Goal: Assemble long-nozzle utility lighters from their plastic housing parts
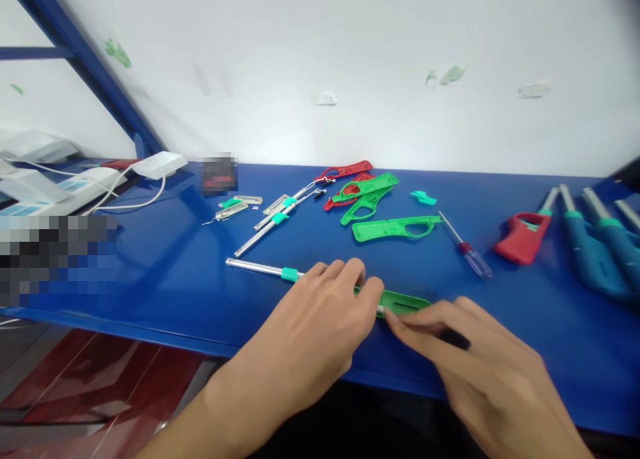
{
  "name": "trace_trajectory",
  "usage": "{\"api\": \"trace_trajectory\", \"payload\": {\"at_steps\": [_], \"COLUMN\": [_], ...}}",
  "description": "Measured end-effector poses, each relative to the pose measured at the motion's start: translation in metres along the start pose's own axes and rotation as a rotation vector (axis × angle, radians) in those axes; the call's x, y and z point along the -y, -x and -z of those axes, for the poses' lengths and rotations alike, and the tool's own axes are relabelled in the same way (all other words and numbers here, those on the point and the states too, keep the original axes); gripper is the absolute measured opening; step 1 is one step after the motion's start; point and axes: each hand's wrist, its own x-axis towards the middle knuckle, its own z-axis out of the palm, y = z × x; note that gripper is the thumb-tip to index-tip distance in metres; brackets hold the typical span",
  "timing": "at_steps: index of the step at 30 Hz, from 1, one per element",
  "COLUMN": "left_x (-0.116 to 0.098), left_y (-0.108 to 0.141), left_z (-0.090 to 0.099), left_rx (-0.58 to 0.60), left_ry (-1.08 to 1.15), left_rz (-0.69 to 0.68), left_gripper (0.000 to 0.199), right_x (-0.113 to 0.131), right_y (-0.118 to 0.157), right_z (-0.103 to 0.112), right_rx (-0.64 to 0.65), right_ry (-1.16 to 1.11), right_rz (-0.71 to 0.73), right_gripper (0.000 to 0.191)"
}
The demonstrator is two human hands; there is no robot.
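So the left hand point(320, 312) is curled down over the green half-shell point(413, 302), and it looks closed around it, though the thumb's tucked out of sight. The right hand point(493, 359) has its fingertips drawn in close at the shell's near rim, right by a small white bit point(381, 310). Can't tell if they're actually pinching that bit or just pressing beside it.

My take on doing this well: let the left do the steadying, shell flat and open side up, and keep the right's push small and straight down. Pushing sideways could skew the tube or pop small parts out. I'd also peek under those left knuckles now and then, since they hide the middle.

The shell sits low on the blue table point(175, 272), near its front edge. Its long axis runs roughly 9 to 3, tipped a touch: wide end toward 3 or 4 o'clock, and the metal tube point(255, 267) with its teal collar point(290, 274) pokes out from under the left hand, tip just past 9.

Further out from the shell: loose green halves point(380, 229) around 12, screwdriver point(473, 258) about 2 o'clock, red lighter point(517, 246) between 2 and 3, two more tubes point(255, 240) near 10.
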Motion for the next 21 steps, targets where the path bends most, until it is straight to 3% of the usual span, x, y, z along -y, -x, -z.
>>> {"api": "trace_trajectory", "payload": {"at_steps": [9, 14, 21], "left_x": [0.017, 0.029, 0.033], "left_y": [0.008, 0.014, 0.016], "left_z": [0.013, 0.019, 0.017], "left_rx": [0.004, -0.043, -0.019], "left_ry": [0.221, 0.243, 0.256], "left_rz": [0.065, 0.103, 0.086], "left_gripper": [0.034, 0.018, 0.015], "right_x": [-0.001, -0.003, -0.004], "right_y": [0.001, 0.001, 0.007], "right_z": [0.0, 0.0, -0.003], "right_rx": [0.005, -0.001, -0.006], "right_ry": [-0.024, -0.006, -0.002], "right_rz": [-0.027, 0.01, -0.015], "right_gripper": [0.045, 0.047, 0.044]}}
